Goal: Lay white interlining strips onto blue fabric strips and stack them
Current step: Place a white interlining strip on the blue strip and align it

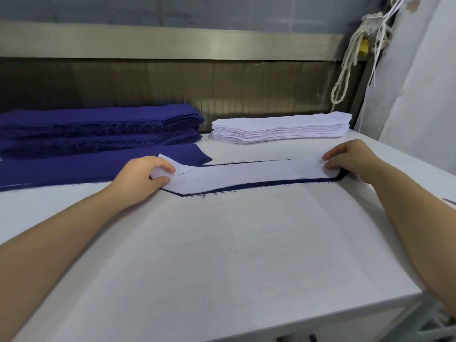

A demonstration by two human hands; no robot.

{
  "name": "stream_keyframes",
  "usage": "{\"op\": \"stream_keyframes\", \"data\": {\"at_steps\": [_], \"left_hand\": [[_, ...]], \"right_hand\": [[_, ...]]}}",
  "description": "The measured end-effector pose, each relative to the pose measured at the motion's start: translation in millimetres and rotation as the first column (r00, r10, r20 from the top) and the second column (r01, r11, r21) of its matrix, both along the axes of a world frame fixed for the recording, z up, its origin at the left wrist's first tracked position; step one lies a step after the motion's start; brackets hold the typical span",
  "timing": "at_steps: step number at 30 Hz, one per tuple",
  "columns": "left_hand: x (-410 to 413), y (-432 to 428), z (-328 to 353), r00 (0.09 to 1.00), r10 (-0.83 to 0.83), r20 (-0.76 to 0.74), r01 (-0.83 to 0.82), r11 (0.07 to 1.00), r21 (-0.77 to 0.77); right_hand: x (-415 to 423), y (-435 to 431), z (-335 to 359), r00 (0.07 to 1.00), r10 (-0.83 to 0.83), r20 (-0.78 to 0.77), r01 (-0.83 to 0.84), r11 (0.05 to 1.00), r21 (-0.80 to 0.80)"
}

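Aligning step in hand, with white interlining strip [246, 175] lying on blue fabric strip [259, 185] on the tabletop [222, 243], fingers of left hand [142, 175] and right hand [351, 160] pinching its opposite ends; next, probably square the edges and carry the pair to a stack.

Soft even light, wide-angle edge distortion
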State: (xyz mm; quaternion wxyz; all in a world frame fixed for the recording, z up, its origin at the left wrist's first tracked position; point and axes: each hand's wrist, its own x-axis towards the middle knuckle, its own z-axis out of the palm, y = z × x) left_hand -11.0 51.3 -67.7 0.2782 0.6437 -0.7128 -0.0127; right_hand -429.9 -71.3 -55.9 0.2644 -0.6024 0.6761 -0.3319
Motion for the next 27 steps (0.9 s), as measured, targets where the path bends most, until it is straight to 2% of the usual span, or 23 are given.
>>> {"op": "stream_keyframes", "data": {"at_steps": [17,22,24,27], "left_hand": [[0.5,-2.8,-2.5,0.999,0.009,0.044,-0.009,1.0,-0.009],[-0.2,-3.2,-2.7,0.997,0.066,0.05,-0.066,0.998,-0.007],[0.9,-3.5,-3.5,0.992,0.085,0.089,-0.083,0.996,-0.018],[3.1,-4.5,-4.1,0.983,0.113,0.143,-0.109,0.993,-0.036]], "right_hand": [[-0.1,-3.4,-2.7,0.999,-0.026,-0.026,0.026,1.0,-0.001],[3.1,-6.2,-5.9,0.996,-0.089,-0.027,0.087,0.994,-0.071],[5.2,-7.8,-8.7,0.99,-0.125,-0.071,0.116,0.986,-0.123],[9.0,-8.1,-11.6,0.951,-0.197,-0.239,0.166,0.976,-0.144]]}}
